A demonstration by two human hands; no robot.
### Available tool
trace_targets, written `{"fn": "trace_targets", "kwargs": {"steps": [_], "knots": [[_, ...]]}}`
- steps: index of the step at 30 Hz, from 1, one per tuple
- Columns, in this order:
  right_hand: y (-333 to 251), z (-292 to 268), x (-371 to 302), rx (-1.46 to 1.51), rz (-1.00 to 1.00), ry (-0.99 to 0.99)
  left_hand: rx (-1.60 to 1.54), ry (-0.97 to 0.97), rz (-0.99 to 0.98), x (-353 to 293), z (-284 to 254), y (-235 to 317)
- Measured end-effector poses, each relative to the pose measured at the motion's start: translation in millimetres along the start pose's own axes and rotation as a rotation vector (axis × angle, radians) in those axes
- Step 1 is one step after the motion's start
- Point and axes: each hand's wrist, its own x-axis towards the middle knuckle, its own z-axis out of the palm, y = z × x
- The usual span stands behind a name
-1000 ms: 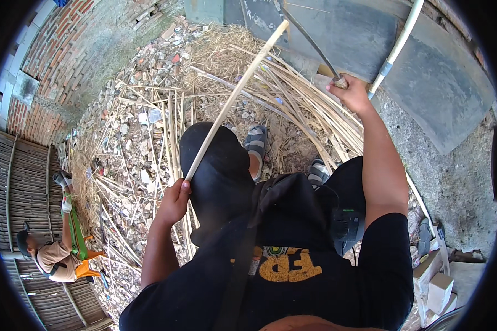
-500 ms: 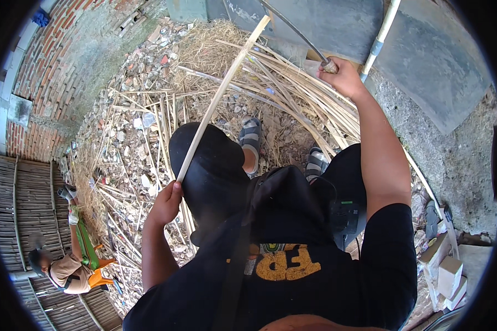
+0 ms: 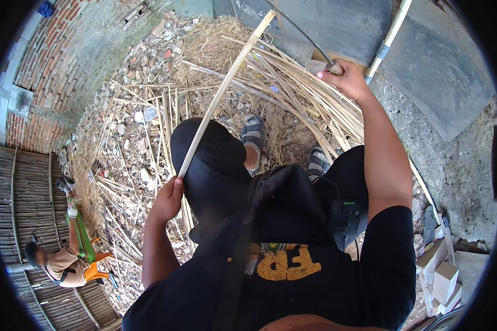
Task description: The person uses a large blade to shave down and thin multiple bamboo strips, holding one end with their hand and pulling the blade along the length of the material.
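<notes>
A long pale bamboo strip (image 3: 226, 83) slants up and away from my left hand (image 3: 168, 199), whose fingers are closed round its lower end beside my left knee. Its far end rises past the litter toward the top of the view. My right hand (image 3: 349, 80), raised at the upper right, grips the wooden handle (image 3: 334, 67) of a machete. The long dark blade (image 3: 301, 30) points up and left, and its tip runs out at the top edge. Blade and strip come close near the top; whether they touch, I cannot tell.
Split bamboo strips (image 3: 309, 102) lie piled in front of my feet, with dry straw (image 3: 215, 41) behind. A pale pole (image 3: 389, 38) leans by grey panels (image 3: 348, 27). Blocks (image 3: 445, 281) stand at lower right. Another person (image 3: 66, 267) sits at left by a bamboo wall (image 3: 27, 198).
The whole view has shifted slightly. My hands keep their grips on the strip and the machete, almost unmoved. The person at left has changed head position a little.
</notes>
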Motion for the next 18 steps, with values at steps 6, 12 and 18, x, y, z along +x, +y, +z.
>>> {"fn": "trace_targets", "kwargs": {"steps": [6, 12, 18], "knots": [[0.1, -0.7, 3.2, -0.009, 0.049, -0.042, -0.032, 0.016, 0.001, -0.3, 1.6, -5.3], [5.7, 2.6, 4.0, -0.048, -0.012, -0.020, -0.046, 0.026, 0.005, 1.3, 4.3, -10.3], [-4.0, -0.2, 0.4, -0.062, -0.004, -0.016, 0.028, 0.050, 0.025, 4.1, 4.3, -10.1]]}}
